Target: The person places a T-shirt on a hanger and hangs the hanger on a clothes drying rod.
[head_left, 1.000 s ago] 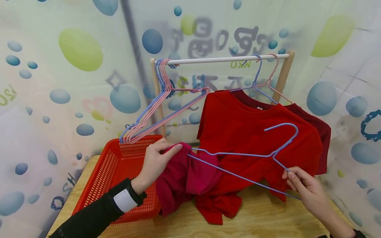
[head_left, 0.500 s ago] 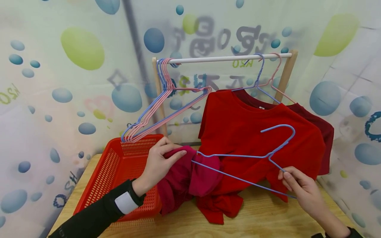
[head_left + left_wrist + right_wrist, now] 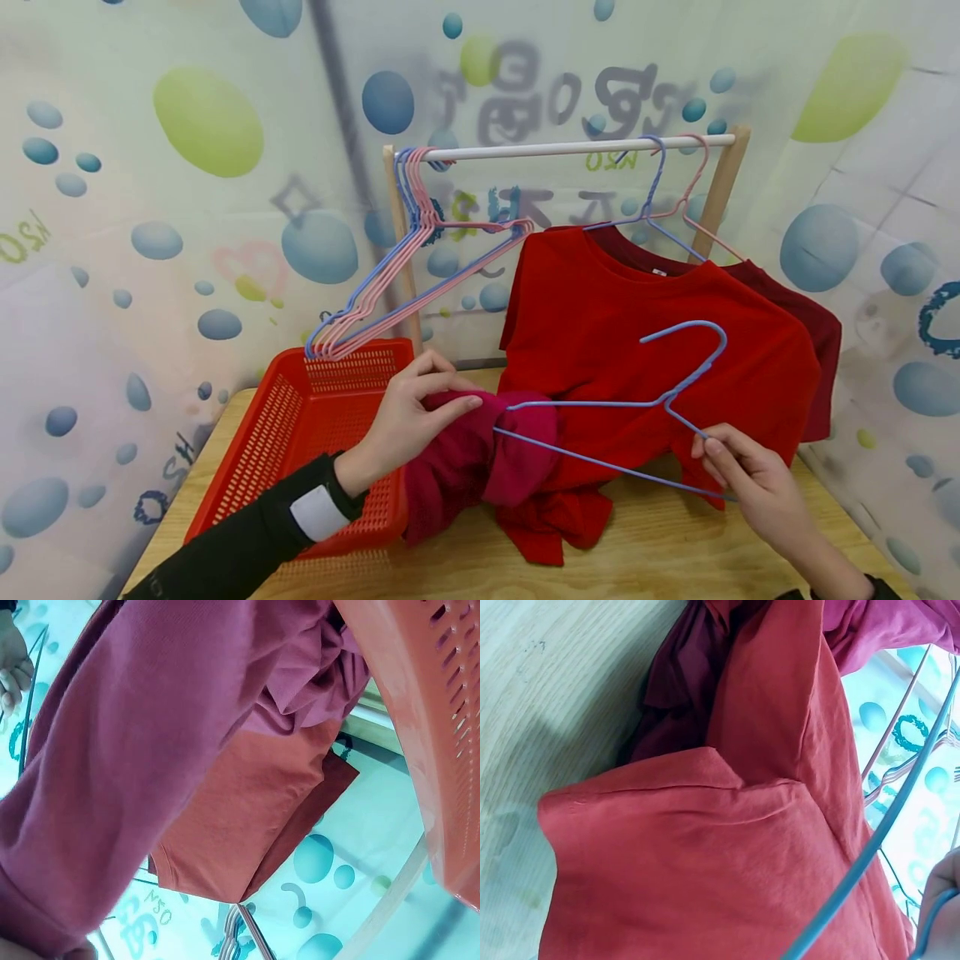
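Note:
My left hand (image 3: pixel 412 408) pinches the edge of a magenta garment (image 3: pixel 457 483) between thumb and fingers, beside the basket. A blue wire hanger (image 3: pixel 600 403) has its left end inside that cloth, with its hook free and pointing up. Near its right corner, my right hand (image 3: pixel 750 479) grips the hanger. Draped cloth of the magenta garment (image 3: pixel 150 735) fills much of the left wrist view. In the right wrist view the blue hanger (image 3: pixel 855 862) crosses in front of a red shirt (image 3: pixel 675 870).
Behind, a rack with a white rail (image 3: pixel 525 151) bears pink and blue hangers (image 3: pixel 375 287) at left. A red shirt (image 3: pixel 637 333) and a dark red shirt (image 3: pixel 817 333) hang at right. A red basket (image 3: pixel 251 450) stands on the wooden table (image 3: pixel 660 558).
My left hand has moved slightly right and down with the magenta cloth. The right hand and hanger have shifted a little left, the hook now lower.

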`<state>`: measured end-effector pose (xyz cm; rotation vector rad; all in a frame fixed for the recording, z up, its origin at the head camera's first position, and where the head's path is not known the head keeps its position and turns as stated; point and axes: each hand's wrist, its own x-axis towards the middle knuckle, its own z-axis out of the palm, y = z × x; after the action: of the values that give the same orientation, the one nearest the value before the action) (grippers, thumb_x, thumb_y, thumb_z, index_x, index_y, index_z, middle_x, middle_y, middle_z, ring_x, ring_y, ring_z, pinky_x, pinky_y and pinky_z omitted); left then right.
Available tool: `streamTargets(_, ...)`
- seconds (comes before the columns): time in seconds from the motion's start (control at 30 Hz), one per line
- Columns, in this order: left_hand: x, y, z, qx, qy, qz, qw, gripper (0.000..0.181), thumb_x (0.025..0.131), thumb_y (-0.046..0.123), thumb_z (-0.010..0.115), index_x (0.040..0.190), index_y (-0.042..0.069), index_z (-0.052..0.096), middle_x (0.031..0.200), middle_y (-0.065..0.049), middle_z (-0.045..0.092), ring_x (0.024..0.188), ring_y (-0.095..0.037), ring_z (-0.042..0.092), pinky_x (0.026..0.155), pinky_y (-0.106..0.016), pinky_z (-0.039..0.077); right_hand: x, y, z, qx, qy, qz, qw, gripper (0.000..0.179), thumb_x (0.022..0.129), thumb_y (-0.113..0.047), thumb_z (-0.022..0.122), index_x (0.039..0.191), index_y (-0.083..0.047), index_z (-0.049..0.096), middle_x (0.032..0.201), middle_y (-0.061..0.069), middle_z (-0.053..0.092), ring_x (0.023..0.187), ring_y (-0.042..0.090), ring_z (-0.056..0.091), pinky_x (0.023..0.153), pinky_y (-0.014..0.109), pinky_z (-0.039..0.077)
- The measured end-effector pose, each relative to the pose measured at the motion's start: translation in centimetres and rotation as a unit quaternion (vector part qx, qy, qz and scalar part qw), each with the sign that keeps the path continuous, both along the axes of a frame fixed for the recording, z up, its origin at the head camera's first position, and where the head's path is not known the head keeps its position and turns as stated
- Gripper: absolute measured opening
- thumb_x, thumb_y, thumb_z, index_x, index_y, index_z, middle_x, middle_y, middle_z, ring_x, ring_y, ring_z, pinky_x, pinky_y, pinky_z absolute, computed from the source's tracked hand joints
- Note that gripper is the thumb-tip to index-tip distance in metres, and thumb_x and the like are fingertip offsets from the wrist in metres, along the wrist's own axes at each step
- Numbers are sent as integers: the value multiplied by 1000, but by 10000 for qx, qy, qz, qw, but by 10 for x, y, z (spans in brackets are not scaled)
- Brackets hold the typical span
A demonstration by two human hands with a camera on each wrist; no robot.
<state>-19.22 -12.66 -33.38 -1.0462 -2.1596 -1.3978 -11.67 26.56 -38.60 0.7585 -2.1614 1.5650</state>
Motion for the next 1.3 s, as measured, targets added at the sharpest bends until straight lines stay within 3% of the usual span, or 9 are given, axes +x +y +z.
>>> streamTargets(0.23, 3, 3, -2, -92, 47, -136, 9999, 7, 81, 16, 75, 88, 14, 75, 84, 5, 55, 78, -10, 51, 61, -23, 42, -1, -2, 1, -99, 266, 129, 9995, 29, 90, 23, 34, 94, 3, 55, 63, -2, 38, 52, 9, 33, 44, 24, 27)
streamTargets(0.53, 3, 4, -4, -460, 236, -88, 9986, 7, 81, 18, 75, 87, 18, 75, 82, 9, 66, 80, -8, 51, 65, -23, 42, -2, -6, 7, 142, 143, -100, 9997, 26, 91, 21, 37, 94, 3, 55, 61, -4, 37, 50, 8, 31, 43, 24, 27)
streamTargets(0.67, 3, 5, -5, -558, 159, -68, 9983, 8, 81, 20, 75, 88, 18, 75, 82, 11, 67, 81, -5, 53, 88, -31, 43, -2, -7, 8, 348, -13, -311, 9989, 24, 91, 19, 39, 93, 1, 55, 60, -4, 37, 50, 9, 32, 44, 25, 28)
streamTargets(0.8, 3, 6, -8, -557, 109, -81, 9984, 8, 81, 19, 75, 88, 18, 75, 80, 12, 66, 81, -5, 54, 108, -44, 32, -3, -8, 7, 532, -61, -463, 9975, 23, 92, 17, 40, 92, 0, 55, 59, -2, 37, 49, 9, 32, 44, 25, 29)
streamTargets(0.9, 4, 7, -10, -540, 75, -155, 9984, 8, 81, 20, 75, 89, 18, 74, 83, 11, 66, 83, -5, 56, 98, -35, 43, -4, -9, 7, 586, -35, -519, 9969, 23, 92, 17, 41, 92, -1, 56, 58, 1, 37, 49, 8, 32, 45, 24, 30)
streamTargets(1.03, 4, 9, -14, -639, 195, -230, 9975, 7, 84, 18, 72, 91, 17, 73, 86, 6, 65, 84, -7, 58, 73, -24, 50, -7, -11, 6, 438, 122, -365, 9983, 25, 91, 19, 41, 93, -1, 56, 59, 1, 38, 49, 7, 32, 45, 24, 29)
streamTargets(1.2, 6, 11, -18, -1072, 464, -157, 9930, 6, 88, 18, 68, 93, 15, 70, 84, 6, 62, 83, -5, 54, 72, -21, 48, -11, -14, 4, 220, 423, -100, 9988, 28, 88, 23, 40, 94, 2, 57, 59, 0, 38, 50, 6, 33, 44, 22, 29)
streamTargets(1.3, 6, 11, -18, -1418, 868, -113, 9860, 6, 90, 19, 66, 93, 14, 68, 82, 7, 62, 79, -4, 50, 69, -18, 44, -14, -15, 3, 260, 499, -144, 9983, 29, 87, 24, 41, 93, 2, 58, 58, 0, 38, 49, 5, 33, 44, 22, 29)
